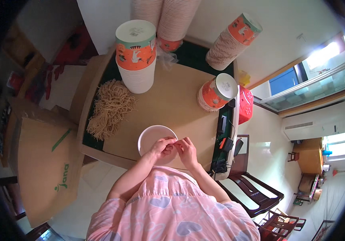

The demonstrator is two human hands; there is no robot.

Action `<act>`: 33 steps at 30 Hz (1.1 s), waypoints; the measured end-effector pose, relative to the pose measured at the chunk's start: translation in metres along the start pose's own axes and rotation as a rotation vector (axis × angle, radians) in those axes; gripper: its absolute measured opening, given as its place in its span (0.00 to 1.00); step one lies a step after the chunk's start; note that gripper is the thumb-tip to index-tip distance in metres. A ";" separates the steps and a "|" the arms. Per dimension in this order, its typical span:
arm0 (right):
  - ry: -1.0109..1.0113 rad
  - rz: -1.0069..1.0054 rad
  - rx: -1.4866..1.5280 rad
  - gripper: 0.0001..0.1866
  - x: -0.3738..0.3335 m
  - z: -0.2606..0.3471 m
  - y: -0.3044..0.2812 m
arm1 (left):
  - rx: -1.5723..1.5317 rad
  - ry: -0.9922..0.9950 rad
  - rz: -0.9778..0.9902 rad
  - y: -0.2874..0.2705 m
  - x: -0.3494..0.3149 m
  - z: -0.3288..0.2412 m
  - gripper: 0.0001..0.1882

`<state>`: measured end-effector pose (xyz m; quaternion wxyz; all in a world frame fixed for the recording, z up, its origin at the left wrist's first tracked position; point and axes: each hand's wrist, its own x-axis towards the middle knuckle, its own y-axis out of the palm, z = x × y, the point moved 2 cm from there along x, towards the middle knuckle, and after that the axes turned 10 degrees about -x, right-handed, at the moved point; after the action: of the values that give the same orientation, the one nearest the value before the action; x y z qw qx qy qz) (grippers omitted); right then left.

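A white paper tub (145, 133) stands mouth up at the near edge of the table, in front of me. Over its opening, my left hand (163, 147) is curled, with thumb and forefinger pinched by the tub's right rim. My right hand (186, 153) meets it there, its fingertips also pinched together. Whatever lies between the fingertips is too small to make out. Left of the tub lies a tangled heap of beige cord (109, 108). Behind it rises an upturned stack of paper tubs (136, 60), orange and green on top.
A shorter tub stack (217, 94) and a tall leaning stack (234, 40) stand on the right. More stacked tubs (176, 20) are at the back. Chargers and cables (224, 148) line the table's right edge. A cardboard box (46, 160) stands left, a dark wooden chair (256, 193) right.
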<state>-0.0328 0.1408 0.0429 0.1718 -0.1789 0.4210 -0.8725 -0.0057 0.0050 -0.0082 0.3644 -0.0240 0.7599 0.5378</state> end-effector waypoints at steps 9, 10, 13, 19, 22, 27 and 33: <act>0.479 0.142 0.584 0.07 -0.003 -0.019 0.011 | 0.746 0.732 -0.007 0.010 -0.015 -0.002 0.02; 0.508 0.137 0.614 0.08 -0.002 -0.018 0.010 | 0.917 0.788 -0.025 0.013 -0.019 -0.002 0.01; 0.571 0.125 0.672 0.09 -0.005 -0.020 0.013 | 1.196 0.870 -0.048 0.031 -0.034 -0.004 0.03; 0.599 0.162 0.731 0.09 -0.004 -0.021 0.017 | 1.407 0.978 -0.068 0.035 -0.039 -0.005 0.03; 0.600 0.225 0.756 0.09 -0.003 -0.017 0.013 | 1.418 1.012 -0.065 0.036 -0.041 -0.006 0.03; 0.512 0.275 0.908 0.07 -0.008 -0.022 0.016 | 1.201 0.911 -0.128 0.028 -0.037 -0.006 0.02; 0.328 0.181 0.696 0.07 -0.010 -0.027 0.022 | 1.095 0.878 -0.125 0.021 -0.033 -0.004 0.02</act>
<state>-0.0333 0.1501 0.0079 0.2286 0.0697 0.1359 -0.9615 0.0073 -0.0013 0.0280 0.0138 -0.0957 0.9953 -0.0032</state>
